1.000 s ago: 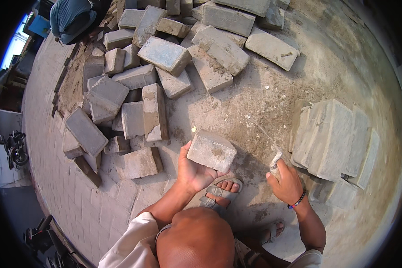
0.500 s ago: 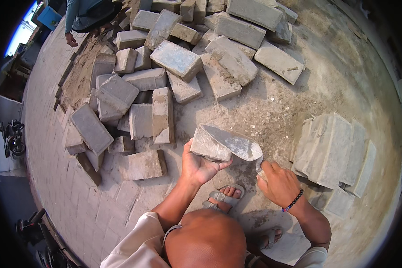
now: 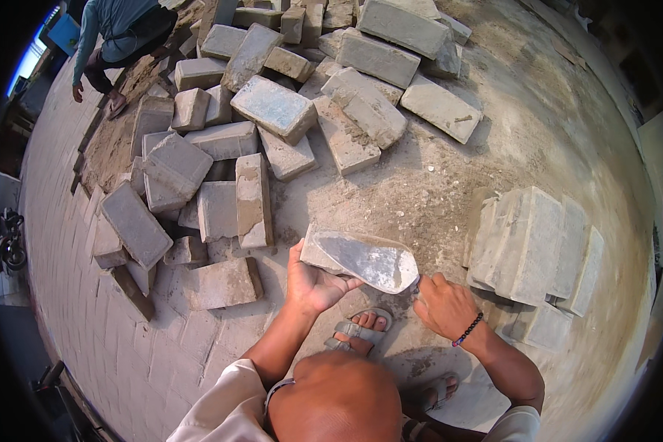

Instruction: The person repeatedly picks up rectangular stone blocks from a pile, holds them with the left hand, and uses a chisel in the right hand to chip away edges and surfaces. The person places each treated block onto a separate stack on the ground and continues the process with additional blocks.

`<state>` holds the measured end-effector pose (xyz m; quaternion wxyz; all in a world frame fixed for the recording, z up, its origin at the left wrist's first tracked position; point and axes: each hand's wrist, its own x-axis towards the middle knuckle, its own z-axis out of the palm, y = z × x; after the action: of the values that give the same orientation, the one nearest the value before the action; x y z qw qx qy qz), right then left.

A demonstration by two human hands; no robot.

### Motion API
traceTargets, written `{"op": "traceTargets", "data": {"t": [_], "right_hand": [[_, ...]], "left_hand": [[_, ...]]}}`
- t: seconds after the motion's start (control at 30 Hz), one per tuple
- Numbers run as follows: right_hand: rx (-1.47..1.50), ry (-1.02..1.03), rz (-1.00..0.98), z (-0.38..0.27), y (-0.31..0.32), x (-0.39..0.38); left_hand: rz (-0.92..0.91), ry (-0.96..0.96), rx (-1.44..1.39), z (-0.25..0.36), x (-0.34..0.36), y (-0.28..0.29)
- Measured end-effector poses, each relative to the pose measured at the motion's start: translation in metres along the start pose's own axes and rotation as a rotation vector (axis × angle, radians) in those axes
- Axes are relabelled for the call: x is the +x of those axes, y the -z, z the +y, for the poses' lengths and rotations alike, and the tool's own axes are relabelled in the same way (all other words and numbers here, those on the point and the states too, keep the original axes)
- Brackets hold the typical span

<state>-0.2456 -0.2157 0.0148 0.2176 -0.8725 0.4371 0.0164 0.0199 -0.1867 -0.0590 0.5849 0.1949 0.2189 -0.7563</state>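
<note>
My left hand (image 3: 314, 287) is closed around a grey paving block (image 3: 311, 252), gripping it from below and from its left side. Across that block lies the blade of a trowel (image 3: 381, 267), metal grey with pale dried smears, hiding much of the block's upper face. The trowel's handle is mostly covered by my right hand (image 3: 446, 306), whose fingers wrap round it. Beneath both hands are my sandalled feet (image 3: 362, 329) on the dusty ground.
A loose heap of paving blocks (image 3: 272, 107) spreads ahead and to the left. On the right stands a row of stacked blocks (image 3: 519, 243). Laid paving (image 3: 147, 353) covers the left side. Another person (image 3: 121, 37) crouches at the far left beside bare sand.
The trowel blade has swung lower across the block and shows more of its flat face. The whole view has shifted a little, and more of the other person shows.
</note>
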Motion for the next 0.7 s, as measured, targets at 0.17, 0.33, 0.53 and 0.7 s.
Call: {"op": "traceTargets", "data": {"t": [0.17, 0.33, 0.53, 0.7], "right_hand": [[0.269, -0.347, 0.085, 0.039, 0.019, -0.005], [0.331, -0.362, 0.018, 0.05, 0.003, -0.015], [0.407, -0.312, -0.059, 0.039, -0.016, -0.014], [0.458, -0.203, -0.066, 0.021, -0.031, -0.002]], "left_hand": [[0.229, -0.113, 0.633, -0.011, -0.023, -0.038], [0.295, -0.308, 1.687, 0.023, -0.014, -0.018], [0.1, -0.578, 2.789, 0.027, -0.025, 0.005], [0.023, -0.824, 2.662, 0.039, -0.045, 0.062]]}}
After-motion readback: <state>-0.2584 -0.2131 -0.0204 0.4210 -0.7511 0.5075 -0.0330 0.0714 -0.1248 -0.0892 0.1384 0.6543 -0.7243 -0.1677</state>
